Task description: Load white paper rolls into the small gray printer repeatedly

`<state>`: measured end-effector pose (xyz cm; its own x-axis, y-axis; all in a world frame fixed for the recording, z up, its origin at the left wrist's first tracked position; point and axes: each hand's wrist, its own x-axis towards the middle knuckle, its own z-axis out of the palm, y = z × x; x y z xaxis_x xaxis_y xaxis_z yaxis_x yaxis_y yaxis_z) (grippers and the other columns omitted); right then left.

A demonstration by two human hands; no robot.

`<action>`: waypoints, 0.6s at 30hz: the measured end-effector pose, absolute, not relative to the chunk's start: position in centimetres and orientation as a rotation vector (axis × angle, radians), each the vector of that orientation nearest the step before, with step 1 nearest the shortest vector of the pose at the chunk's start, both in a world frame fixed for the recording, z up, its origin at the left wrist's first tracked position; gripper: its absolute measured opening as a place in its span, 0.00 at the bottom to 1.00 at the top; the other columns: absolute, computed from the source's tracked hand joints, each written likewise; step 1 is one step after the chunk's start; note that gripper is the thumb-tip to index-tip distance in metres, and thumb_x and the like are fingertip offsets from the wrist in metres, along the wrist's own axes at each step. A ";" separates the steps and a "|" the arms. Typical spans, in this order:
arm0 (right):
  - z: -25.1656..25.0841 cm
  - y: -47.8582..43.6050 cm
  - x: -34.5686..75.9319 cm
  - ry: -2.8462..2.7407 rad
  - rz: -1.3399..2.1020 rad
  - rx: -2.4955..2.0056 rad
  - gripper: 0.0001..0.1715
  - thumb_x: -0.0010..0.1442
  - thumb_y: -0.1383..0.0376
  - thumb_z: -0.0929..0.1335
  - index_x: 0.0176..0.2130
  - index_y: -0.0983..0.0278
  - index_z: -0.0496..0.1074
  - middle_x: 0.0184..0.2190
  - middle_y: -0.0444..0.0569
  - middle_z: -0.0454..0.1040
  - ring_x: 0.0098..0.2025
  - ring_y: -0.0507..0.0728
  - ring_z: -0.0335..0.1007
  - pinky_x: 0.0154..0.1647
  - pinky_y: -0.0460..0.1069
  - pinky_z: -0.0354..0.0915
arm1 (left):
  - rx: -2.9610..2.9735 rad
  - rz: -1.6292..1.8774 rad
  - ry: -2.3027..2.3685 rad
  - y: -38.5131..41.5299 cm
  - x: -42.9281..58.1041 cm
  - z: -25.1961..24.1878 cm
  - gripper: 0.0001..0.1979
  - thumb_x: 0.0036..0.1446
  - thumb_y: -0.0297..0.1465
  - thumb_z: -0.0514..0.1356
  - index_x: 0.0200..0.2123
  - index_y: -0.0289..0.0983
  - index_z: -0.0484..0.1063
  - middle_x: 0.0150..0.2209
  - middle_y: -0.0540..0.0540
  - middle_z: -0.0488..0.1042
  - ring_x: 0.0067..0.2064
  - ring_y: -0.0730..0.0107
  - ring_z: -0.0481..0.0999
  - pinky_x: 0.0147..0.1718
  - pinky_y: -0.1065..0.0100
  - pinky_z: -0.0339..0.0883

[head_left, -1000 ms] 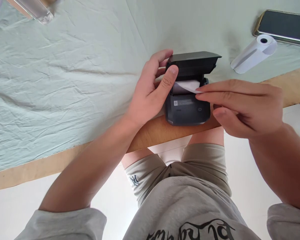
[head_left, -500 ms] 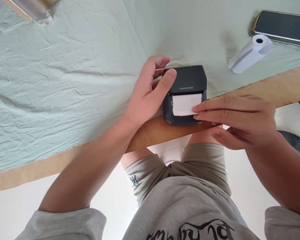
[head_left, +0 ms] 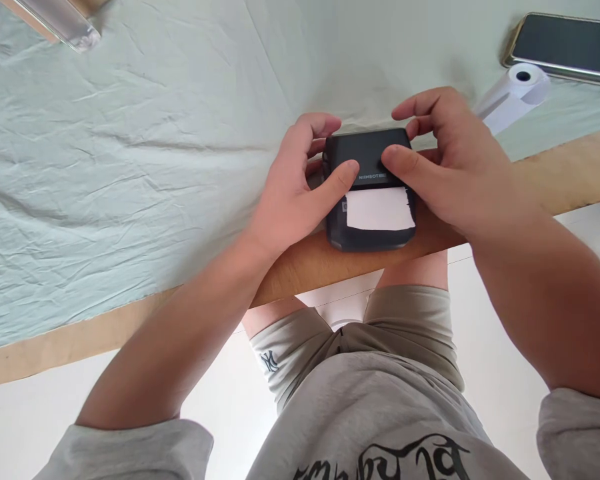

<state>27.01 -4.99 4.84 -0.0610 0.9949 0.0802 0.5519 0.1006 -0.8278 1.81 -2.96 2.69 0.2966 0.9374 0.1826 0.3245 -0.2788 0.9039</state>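
Observation:
A small black label printer, marked NIIMBOT, sits at the table's near edge. A white strip of paper comes out from under its lid and lies over the front. My left hand grips the printer's left side, thumb on the lid and fingers curled behind. On the right side, my right hand has its thumb on the lid's right part, with its fingers bent around the far corner. Some fingertips of both hands are hidden behind the printer.
A white paper roll lies right of my right hand, partly hidden by it. Beyond it is a dark-screened phone. A clear object is at the far left corner. Pale green cloth covers the table above its wooden edge.
My right hand has let go of the paper strip and moved up to the printer's lid. The lid looks lower and flatter. My left thumb has slid slightly nearer to me.

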 end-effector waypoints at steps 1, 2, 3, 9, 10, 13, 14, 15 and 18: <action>4.8 -4.7 27.3 -1.732 0.862 -1.521 0.35 0.73 0.42 0.78 0.70 0.51 0.74 0.61 0.50 0.81 0.33 0.49 0.73 0.36 0.49 0.75 | 1.766 0.964 1.138 -3.0 1.8 2.7 0.17 0.78 0.46 0.71 0.64 0.54 0.77 0.69 0.44 0.84 0.78 0.41 0.80 0.77 0.40 0.81; 4.8 -4.5 27.6 -1.760 0.901 -1.500 0.36 0.72 0.43 0.78 0.71 0.50 0.74 0.64 0.49 0.80 0.35 0.49 0.76 0.35 0.48 0.75 | 1.757 0.952 1.134 -3.1 1.8 2.8 0.18 0.78 0.45 0.71 0.65 0.54 0.76 0.69 0.44 0.84 0.78 0.40 0.80 0.77 0.39 0.81; 4.8 -4.4 27.9 -1.786 0.934 -1.474 0.36 0.72 0.44 0.79 0.72 0.49 0.74 0.66 0.49 0.79 0.36 0.48 0.77 0.35 0.47 0.74 | 1.745 0.945 1.130 -3.2 1.8 2.8 0.19 0.78 0.45 0.72 0.66 0.54 0.76 0.69 0.44 0.84 0.79 0.40 0.80 0.77 0.39 0.81; 4.7 -4.4 28.0 -1.863 0.971 -1.484 0.37 0.75 0.42 0.76 0.74 0.52 0.74 0.71 0.52 0.80 0.40 0.52 0.81 0.40 0.50 0.80 | 1.766 0.952 1.198 -3.1 1.3 2.4 0.21 0.77 0.51 0.73 0.63 0.48 0.78 0.71 0.40 0.82 0.77 0.41 0.79 0.82 0.40 0.73; 4.7 -4.4 27.8 -1.867 0.924 -1.540 0.37 0.75 0.41 0.75 0.73 0.53 0.75 0.69 0.53 0.82 0.43 0.54 0.83 0.44 0.53 0.82 | 1.780 0.943 1.238 -3.0 1.0 2.3 0.22 0.75 0.55 0.73 0.59 0.48 0.80 0.70 0.40 0.81 0.77 0.39 0.79 0.83 0.39 0.72; 4.5 -4.5 27.1 -1.899 0.761 -1.661 0.35 0.77 0.39 0.71 0.71 0.54 0.78 0.62 0.54 0.85 0.56 0.64 0.85 0.60 0.63 0.84 | 1.845 0.883 1.310 -2.9 0.4 2.4 0.29 0.73 0.66 0.70 0.41 0.45 0.82 0.63 0.36 0.81 0.77 0.30 0.76 0.82 0.35 0.71; 4.3 -4.6 27.0 -1.908 0.739 -1.659 0.35 0.78 0.38 0.69 0.70 0.54 0.79 0.62 0.55 0.86 0.60 0.66 0.85 0.64 0.64 0.84 | 1.873 0.862 1.303 -2.9 0.3 2.5 0.31 0.74 0.67 0.68 0.37 0.45 0.82 0.61 0.35 0.80 0.78 0.29 0.75 0.82 0.34 0.71; 4.2 -4.7 27.0 -1.913 0.729 -1.643 0.35 0.78 0.37 0.68 0.70 0.54 0.79 0.62 0.55 0.86 0.62 0.67 0.84 0.66 0.65 0.83 | 1.904 0.847 1.282 -2.9 0.3 2.6 0.32 0.75 0.67 0.66 0.36 0.45 0.82 0.59 0.34 0.80 0.79 0.28 0.74 0.81 0.33 0.71; 3.7 -5.3 27.1 -1.914 0.670 -1.535 0.38 0.78 0.35 0.67 0.71 0.54 0.75 0.68 0.57 0.83 0.68 0.68 0.82 0.71 0.66 0.81 | 1.992 0.855 1.189 -3.3 0.5 3.0 0.32 0.78 0.68 0.61 0.43 0.47 0.85 0.62 0.33 0.82 0.79 0.30 0.75 0.80 0.34 0.74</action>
